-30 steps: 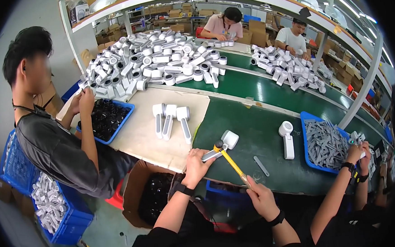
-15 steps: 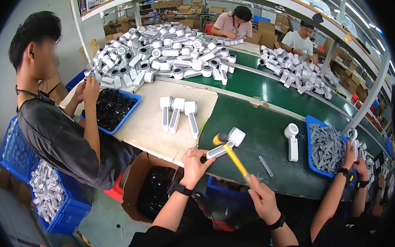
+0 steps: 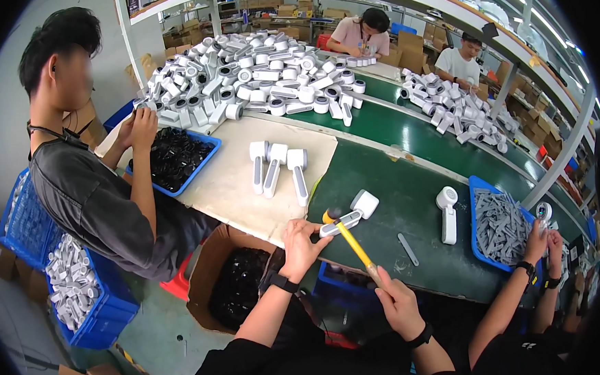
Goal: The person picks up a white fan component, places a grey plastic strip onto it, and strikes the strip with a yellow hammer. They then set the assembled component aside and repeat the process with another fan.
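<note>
On the green work surface lies a white handheld device [image 3: 365, 204] with a round head and a grey strip along its handle. My left hand [image 3: 299, 248] grips the near end of that handle, fingers and thumb around it. My right hand [image 3: 400, 306] is wrapped round the wooden grip of a hammer [image 3: 356, 246] with a yellow shaft. The hammer's head is over the handle near my left fingers; whether it touches cannot be made out. To the right lies a loose grey strip [image 3: 408, 249], and farther right another white device [image 3: 447, 216].
Three white devices [image 3: 275, 170] stand side by side on beige sheeting. A blue tray [image 3: 473, 221] holds grey strips; a co-worker's hands are beside it. Left, another co-worker sits by a blue tray [image 3: 201, 165] of black parts. An open cardboard box [image 3: 201, 279] stands below the table edge.
The hammer head has come down closer to the device's handle and toward its near end. My left hand keeps its grip. The whole view has shifted slightly.
</note>
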The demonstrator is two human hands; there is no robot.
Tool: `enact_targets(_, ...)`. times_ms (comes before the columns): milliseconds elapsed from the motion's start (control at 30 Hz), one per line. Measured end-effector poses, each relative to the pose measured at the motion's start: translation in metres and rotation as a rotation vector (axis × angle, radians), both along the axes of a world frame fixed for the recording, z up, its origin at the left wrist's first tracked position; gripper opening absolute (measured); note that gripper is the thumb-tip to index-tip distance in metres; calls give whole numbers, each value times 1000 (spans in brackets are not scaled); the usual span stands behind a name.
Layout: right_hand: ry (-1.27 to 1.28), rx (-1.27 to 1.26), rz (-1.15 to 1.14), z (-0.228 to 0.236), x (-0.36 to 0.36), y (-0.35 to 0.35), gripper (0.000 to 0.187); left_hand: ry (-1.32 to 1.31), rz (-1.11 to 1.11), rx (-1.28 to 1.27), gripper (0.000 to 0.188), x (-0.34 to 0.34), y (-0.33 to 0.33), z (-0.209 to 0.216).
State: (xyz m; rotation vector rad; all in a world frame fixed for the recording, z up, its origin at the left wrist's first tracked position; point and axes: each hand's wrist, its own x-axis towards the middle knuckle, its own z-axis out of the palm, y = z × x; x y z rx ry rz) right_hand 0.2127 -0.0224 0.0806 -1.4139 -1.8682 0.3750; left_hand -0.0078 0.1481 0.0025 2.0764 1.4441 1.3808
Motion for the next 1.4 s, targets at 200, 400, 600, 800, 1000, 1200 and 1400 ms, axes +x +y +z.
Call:
enact_targets(200, -45, -59, -29, 4, 5, -2, 50, 0, 12, -15, 30, -2, 0, 0)
enact_targets(400, -11, -46, -57, -11, 25, 2, 53, -11, 10, -26, 29, 1, 1, -1)
enact_targets(600, -12, -36, -94, -15, 33, 7, 51, 2, 10, -41, 28, 3, -4, 2)
enact_targets(800, 24, -46, -157, -20, 40, 12, 50, 37, 7, -35, 29, 7, -4, -1)
enact_targets(1000, 293, -66, -179, -27, 49, 5, 50, 10, -93, -88, 50, 30, -7, 15)
enact_targets(1200, 485, -200, -230, -26, 50, -16, 52, -1265, -662, -950, 52, 29, -7, 23)
enact_targets(1400, 302, -146, -85, -25, 46, -9, 54, -498, -136, -454, 50, 26, -18, 8)
